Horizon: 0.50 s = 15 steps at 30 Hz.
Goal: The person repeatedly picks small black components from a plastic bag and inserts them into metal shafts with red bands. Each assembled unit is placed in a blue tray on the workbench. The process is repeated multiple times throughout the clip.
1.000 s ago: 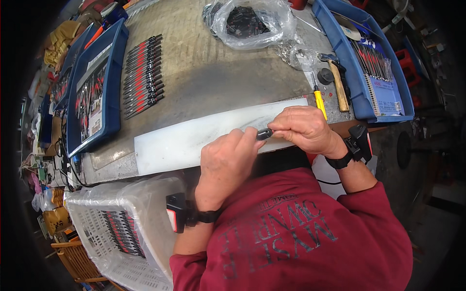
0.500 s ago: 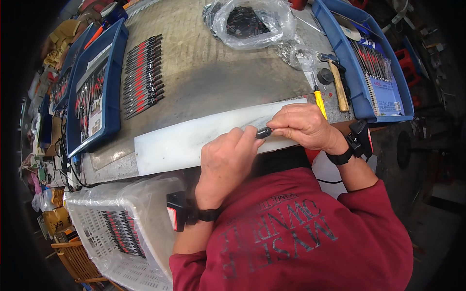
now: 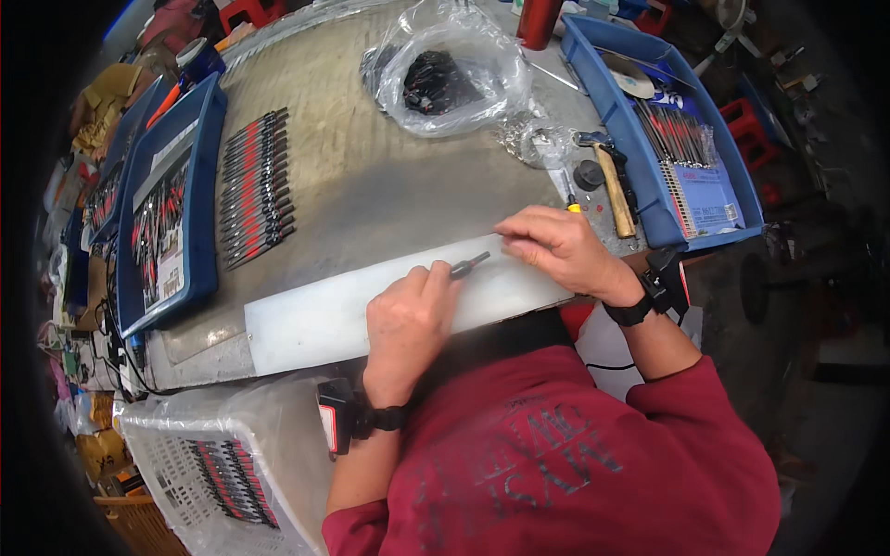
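Note:
My left hand [image 3: 408,320] is closed round a slim black pen-shaped tool [image 3: 470,265], whose tapered end sticks out toward the right above a white board [image 3: 306,320]. A short distance beyond that end, my right hand [image 3: 565,250] has its thumb and forefinger pinched together over the board's far edge. Whatever lies between those fingertips is too small to make out. The two hands are apart. Farther off on the left stands a row of black-and-red pen-shaped tools [image 3: 256,190], laid side by side on the worn tabletop [image 3: 371,176].
A clear plastic bag [image 3: 464,111] of small black parts lies at the back. To the right are a hammer [image 3: 614,190], a black round cap [image 3: 587,174] and a blue tray [image 3: 672,218]. Another blue tray [image 3: 211,204] stands left; a white basket [image 3: 167,482] sits below the table's front edge.
My right hand has come off the tool in my left hand and moved away to the far right. The tool's end now shows. The whole view has shifted slightly.

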Available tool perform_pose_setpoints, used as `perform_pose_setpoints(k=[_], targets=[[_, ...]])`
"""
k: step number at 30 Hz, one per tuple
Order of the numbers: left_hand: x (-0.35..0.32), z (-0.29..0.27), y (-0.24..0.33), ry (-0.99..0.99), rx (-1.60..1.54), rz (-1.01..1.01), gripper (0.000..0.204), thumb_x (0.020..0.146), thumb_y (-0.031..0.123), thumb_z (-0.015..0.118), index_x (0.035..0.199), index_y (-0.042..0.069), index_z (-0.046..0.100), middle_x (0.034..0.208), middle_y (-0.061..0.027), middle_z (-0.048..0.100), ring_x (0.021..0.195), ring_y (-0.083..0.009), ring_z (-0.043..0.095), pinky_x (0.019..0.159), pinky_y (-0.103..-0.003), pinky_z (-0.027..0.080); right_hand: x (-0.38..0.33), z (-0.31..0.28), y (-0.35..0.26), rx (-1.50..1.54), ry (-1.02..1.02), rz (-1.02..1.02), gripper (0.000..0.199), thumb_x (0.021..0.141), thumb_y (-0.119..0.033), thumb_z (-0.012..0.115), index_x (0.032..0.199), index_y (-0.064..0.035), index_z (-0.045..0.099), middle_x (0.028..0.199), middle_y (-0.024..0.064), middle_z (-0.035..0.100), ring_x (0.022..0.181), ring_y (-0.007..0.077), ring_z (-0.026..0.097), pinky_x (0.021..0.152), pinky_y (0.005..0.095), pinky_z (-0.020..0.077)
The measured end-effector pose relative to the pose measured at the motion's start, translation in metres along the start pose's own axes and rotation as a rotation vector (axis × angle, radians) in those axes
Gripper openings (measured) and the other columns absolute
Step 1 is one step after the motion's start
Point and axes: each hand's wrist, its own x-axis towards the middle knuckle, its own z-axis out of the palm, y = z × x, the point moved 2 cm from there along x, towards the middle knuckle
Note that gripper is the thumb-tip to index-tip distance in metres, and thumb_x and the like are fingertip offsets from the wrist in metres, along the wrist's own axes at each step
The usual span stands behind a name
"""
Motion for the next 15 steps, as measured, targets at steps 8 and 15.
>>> perform_pose_setpoints(k=[8, 15], targets=[[-0.002, 0.015, -0.010, -0.007, 0.037, -0.017, 0.015, 0.082, 0.013, 0.069, 0.089, 0.006, 0.058, 0.066, -0.0081, 0.052, 0.055, -0.0260, 0.056, 0.049, -0.038, 0.043, 0.018, -0.047, 0.044, -0.281, 0.170, 0.205, 0.014, 0.084, -0.008, 0.064, 0.093, 0.0030, 0.066, 0.086, 0.0152, 0.066, 0.079, 0.0283, 0.065, 0.070, 0.0330, 0.0495], [-0.003, 0.015, -0.011, -0.021, 0.029, -0.039, 0.016, 0.082, 0.013, 0.069, 0.089, 0.006, 0.057, 0.065, -0.0082, 0.052, 0.056, -0.0261, 0.055, 0.049, -0.038, 0.043, 0.039, -0.063, 0.084, -0.452, 0.153, 0.260, 0.017, 0.083, -0.011, 0.063, 0.094, 0.0021, 0.067, 0.091, 0.0178, 0.067, 0.083, 0.0338, 0.065, 0.072, 0.0368, 0.0499]])
